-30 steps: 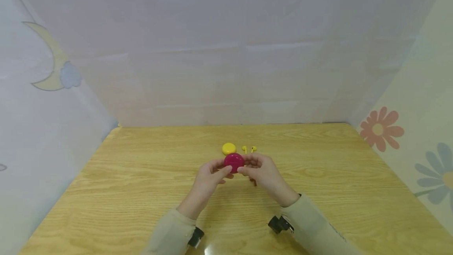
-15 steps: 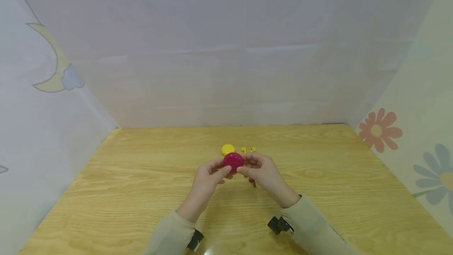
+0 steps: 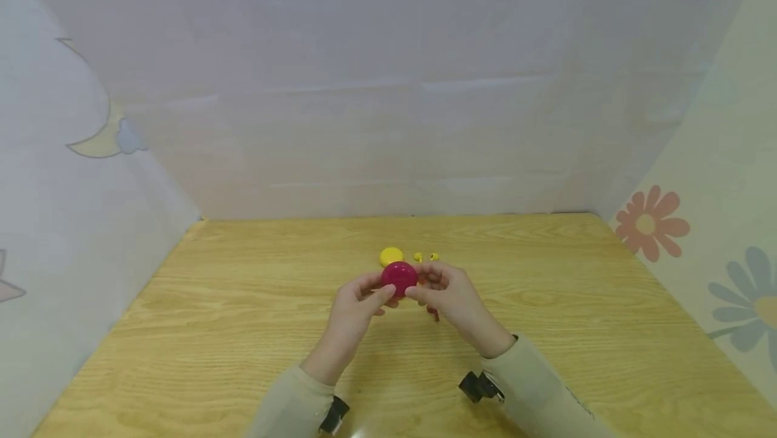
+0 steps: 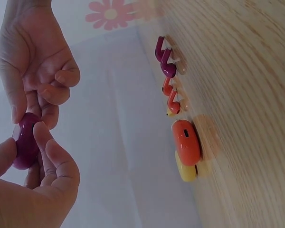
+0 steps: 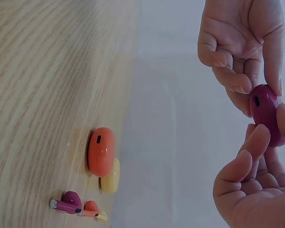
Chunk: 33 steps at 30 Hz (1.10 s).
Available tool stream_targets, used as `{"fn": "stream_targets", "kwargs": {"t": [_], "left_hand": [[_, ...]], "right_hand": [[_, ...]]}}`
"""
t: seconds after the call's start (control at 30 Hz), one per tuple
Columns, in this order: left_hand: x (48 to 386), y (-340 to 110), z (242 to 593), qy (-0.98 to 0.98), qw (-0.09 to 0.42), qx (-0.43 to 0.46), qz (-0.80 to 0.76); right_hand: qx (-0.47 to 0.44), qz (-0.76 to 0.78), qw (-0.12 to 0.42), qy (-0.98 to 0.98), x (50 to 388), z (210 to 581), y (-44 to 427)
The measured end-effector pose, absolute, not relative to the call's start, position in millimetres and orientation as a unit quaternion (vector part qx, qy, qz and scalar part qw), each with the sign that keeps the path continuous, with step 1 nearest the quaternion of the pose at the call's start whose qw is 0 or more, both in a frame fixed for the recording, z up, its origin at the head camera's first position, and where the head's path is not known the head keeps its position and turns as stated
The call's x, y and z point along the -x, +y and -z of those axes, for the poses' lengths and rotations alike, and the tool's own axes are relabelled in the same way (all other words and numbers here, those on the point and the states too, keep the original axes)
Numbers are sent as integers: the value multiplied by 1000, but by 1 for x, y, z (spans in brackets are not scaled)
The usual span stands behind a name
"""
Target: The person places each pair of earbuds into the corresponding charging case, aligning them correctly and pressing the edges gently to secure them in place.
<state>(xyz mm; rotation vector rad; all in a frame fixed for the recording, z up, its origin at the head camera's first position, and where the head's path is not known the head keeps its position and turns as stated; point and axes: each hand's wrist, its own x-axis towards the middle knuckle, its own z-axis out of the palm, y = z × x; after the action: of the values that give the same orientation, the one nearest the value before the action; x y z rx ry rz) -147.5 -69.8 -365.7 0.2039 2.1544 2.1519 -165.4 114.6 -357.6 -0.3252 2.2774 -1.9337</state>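
A round magenta earbud case [image 3: 399, 279], lid closed, is held up above the table between both hands. My left hand [image 3: 355, 299] pinches its left side, thumb on the near face and fingers behind. The right hand [image 3: 452, 296] grips the opposite side in the same way. A small charging port shows on the case [image 5: 263, 111] in the right wrist view. Beyond it, on the table, stand an orange earbud case [image 4: 186, 142] and a yellow one [image 3: 391, 256]. The orange case is mostly hidden behind the hands in the head view.
Magenta earbuds [image 4: 168, 69], orange earbuds [image 4: 174, 104] and yellow earbuds [image 3: 434, 257] lie in a row on the wooden table [image 3: 243, 303], right of the cases. Printed cloth walls [image 3: 388, 121] enclose the table's back and sides.
Both hands keep their hold on the magenta case, which has drifted very slightly left in the head view. The cloth with the moon print on the left has shifted, covering part of the moon.
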Motion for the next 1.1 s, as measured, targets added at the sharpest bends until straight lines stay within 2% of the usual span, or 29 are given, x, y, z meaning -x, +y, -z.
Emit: {"fn": "stream_targets", "kwargs": {"t": [1.1], "left_hand": [[143, -67, 363, 711, 26, -85, -697]], "right_hand": [[138, 629, 45, 763, 165, 352, 112]]}}
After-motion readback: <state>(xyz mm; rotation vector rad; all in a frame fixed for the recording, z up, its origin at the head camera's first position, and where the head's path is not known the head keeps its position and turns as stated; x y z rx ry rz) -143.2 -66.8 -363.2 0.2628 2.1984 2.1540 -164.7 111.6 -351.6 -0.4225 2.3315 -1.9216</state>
